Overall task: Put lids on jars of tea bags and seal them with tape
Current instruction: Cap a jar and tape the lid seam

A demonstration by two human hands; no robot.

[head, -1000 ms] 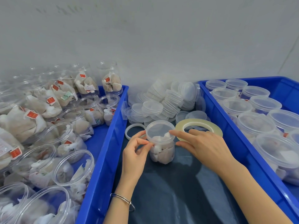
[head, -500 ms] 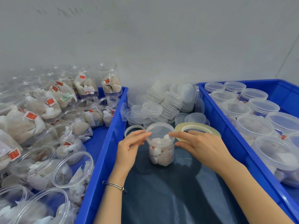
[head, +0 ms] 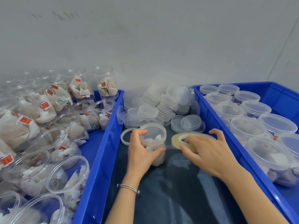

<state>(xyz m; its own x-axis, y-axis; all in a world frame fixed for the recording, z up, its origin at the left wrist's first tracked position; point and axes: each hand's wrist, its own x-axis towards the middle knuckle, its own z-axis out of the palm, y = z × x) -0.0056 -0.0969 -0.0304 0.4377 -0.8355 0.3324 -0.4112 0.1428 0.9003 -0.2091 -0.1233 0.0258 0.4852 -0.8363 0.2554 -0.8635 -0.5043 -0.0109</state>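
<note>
**Head view: lidded jar gripped upright, tape roll held beside it**

Nearest the camera, two bare forearms reach over a dark cloth (head: 169,199) lying between two blue bins. The left wrist wears a thin metal bangle (head: 128,188).

The left hand (head: 141,154) wraps the jar (head: 155,143) from its left side, thumb across the front wall and fingers curled over the near rim. The jar stands upright on the cloth, its long axis vertical and its mouth pointing up, with a clear lid (head: 153,130) seated on top and pale tea bags inside.

Just right of the jar, the right hand (head: 208,152) pinches a roll of tape (head: 178,139), which lies nearly flat, its hole facing up. One fingertip sits at the hole and the thumb against the near edge. A faint strip seems to run from the roll to the jar wall, though blur makes this uncertain.

Just left of the jar lies a white ring (head: 125,135). Behind the jar, loose clear lids (head: 161,107) are heaped against the wall.

The left bin (head: 100,151) holds open jars of tea bags (head: 48,126), several tipped over. The right bin (head: 218,125) holds lidded jars (head: 247,126) standing upright.
</note>
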